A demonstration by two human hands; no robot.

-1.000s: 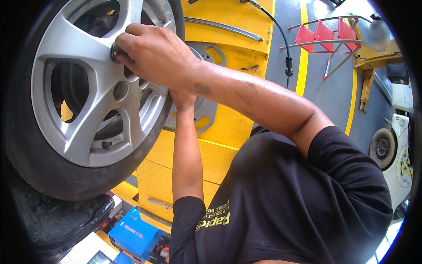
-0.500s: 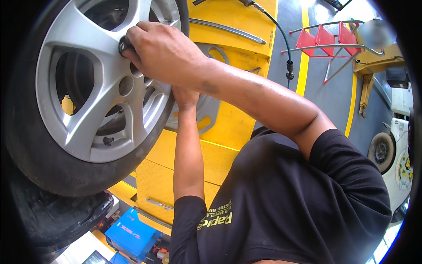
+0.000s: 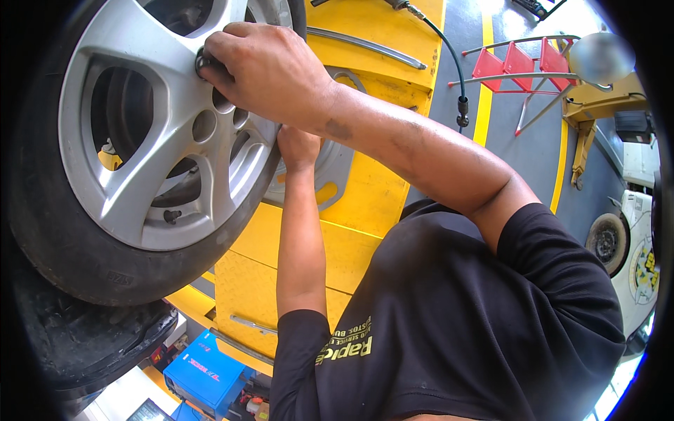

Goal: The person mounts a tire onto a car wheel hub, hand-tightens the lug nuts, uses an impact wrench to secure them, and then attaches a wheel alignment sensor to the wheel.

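An alloy car wheel (image 3: 133, 49) with a black tyre (image 3: 77, 263) fills the upper left, its spoked silver face toward me. My right hand (image 3: 270, 67) is at the hub, its fingers closed around a small black round knob (image 3: 203, 62), mostly covered by them. Near that hand, round holes show in the wheel's centre, and a valve stem (image 3: 171, 217) sits at the rim's lower part. My left hand (image 3: 300, 149) is at the tyre's right side, below my right wrist. Its fingers are hidden behind the tyre.
Behind the wheel stands a yellow machine (image 3: 365, 189) with a metal bar (image 3: 368, 47) on top. A dark hose (image 3: 449, 49) hangs beside it. Right, a red-stepped ladder (image 3: 519, 67) stands near a white vehicle (image 3: 635, 238). A blue box (image 3: 207, 372) is at the lower left.
The wheel has shifted slightly up and to the right. My right hand has moved a little the same way with the knob, and my left hand has risen slightly.
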